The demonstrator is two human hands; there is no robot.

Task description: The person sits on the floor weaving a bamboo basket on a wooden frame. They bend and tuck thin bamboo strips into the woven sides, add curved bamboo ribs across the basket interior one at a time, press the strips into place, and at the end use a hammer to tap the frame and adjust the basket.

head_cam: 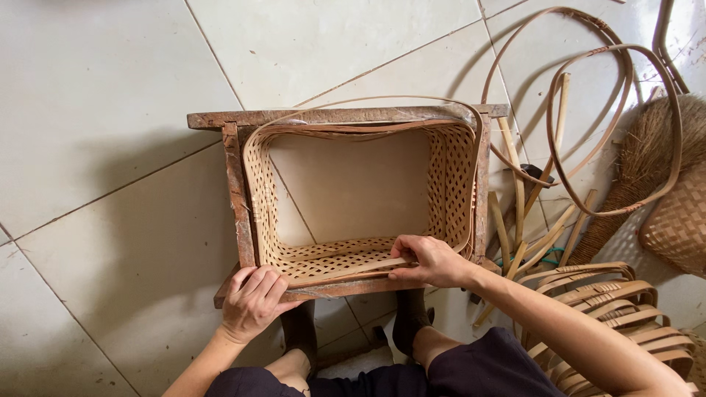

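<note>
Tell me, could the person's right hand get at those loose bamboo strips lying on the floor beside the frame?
Probably yes: the right hand rests on the woven basket's near rim, and the bamboo strips lie just past the wooden frame, with nothing between.

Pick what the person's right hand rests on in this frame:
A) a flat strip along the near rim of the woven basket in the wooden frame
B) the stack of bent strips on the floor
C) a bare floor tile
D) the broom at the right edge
A: the right hand presses a flat strip along the near rim of the basket, which sits inside the wooden frame, while the left hand grips the frame's near corner.
</note>
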